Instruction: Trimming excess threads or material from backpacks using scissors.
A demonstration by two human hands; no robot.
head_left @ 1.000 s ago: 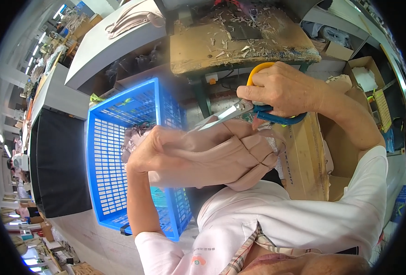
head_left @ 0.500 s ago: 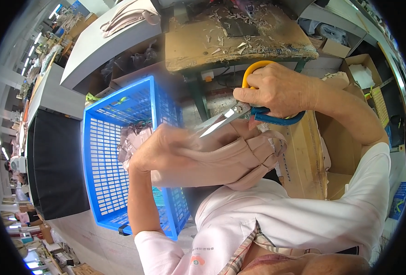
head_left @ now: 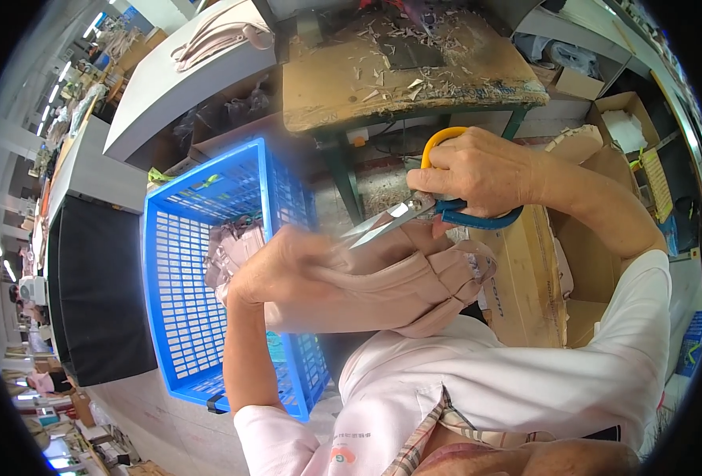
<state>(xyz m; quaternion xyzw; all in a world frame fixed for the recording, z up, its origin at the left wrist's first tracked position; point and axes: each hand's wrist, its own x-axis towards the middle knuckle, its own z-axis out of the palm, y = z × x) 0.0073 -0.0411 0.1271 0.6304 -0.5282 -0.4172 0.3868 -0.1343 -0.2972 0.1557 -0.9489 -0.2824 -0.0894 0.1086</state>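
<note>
My right hand (head_left: 482,170) is closed around the handles of a pair of scissors (head_left: 391,216), one loop yellow and the other dark blue. Its metal blades point left and down, their tips close by the fingers of my left hand (head_left: 281,266). That hand is closed on the left end of a pinkish-beige sewn fabric piece (head_left: 375,293) with seams and folded bands. The fabric hangs across in front of my body, under the blades. My left fingertips are blurred, so whether the blades touch a thread or an edge there cannot be seen.
Left of the fabric stands a blue plastic basket (head_left: 262,190) with similar pinkish cloth (head_left: 232,246) inside. Ahead is a worn work table (head_left: 327,95) strewn with scraps. An open cardboard box (head_left: 525,278) sits to the right. More beige fabric (head_left: 222,32) lies on a white surface at far left.
My right hand and the scissors have come down slightly. The fabric and my left hand have also dropped a little, with both grips kept.
</note>
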